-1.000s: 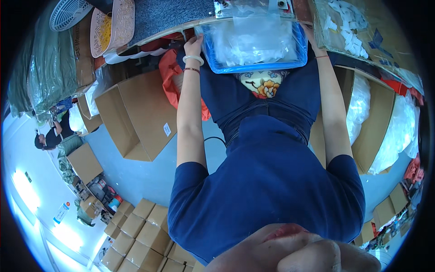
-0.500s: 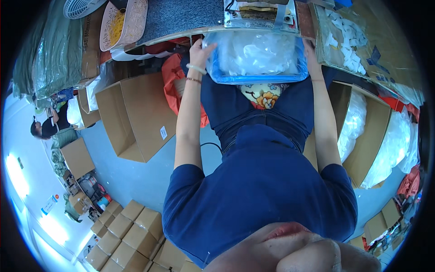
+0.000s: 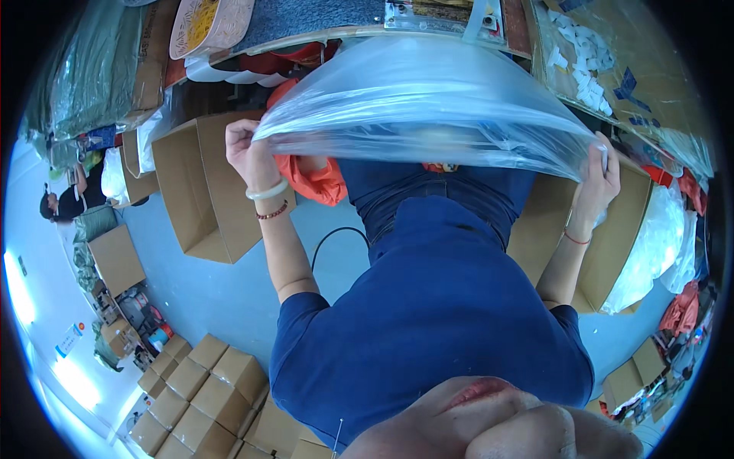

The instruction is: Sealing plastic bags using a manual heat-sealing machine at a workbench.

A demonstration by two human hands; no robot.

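Observation:
A wide piece of clear plastic film [image 3: 428, 99] is stretched taut over my lap, running from one hand to the other. Whether it is a bag or a flat sheet I cannot tell. My left hand [image 3: 256, 157] grips its left end, fingers closed. At the opposite end my right hand [image 3: 599, 182] pinches a gathered edge of the same film. Beneath the film, my thighs and a bit of patterned cloth [image 3: 440, 167] show below its near edge. The blue tray seen earlier cannot be made out under the film.
A workbench with a blue-grey mat [image 3: 313, 17], a metal device [image 3: 443, 17] and a perforated basket [image 3: 212, 27] lies ahead. An open carton [image 3: 210, 187] stands to my left; another carton [image 3: 612, 245] with plastic is at right. Stacked boxes [image 3: 218, 402] fill the floor behind.
Both hands have moved apart and back toward me, drawing the clear film out wide. Before, they were at the sides of a blue tray covered with clear plastic.

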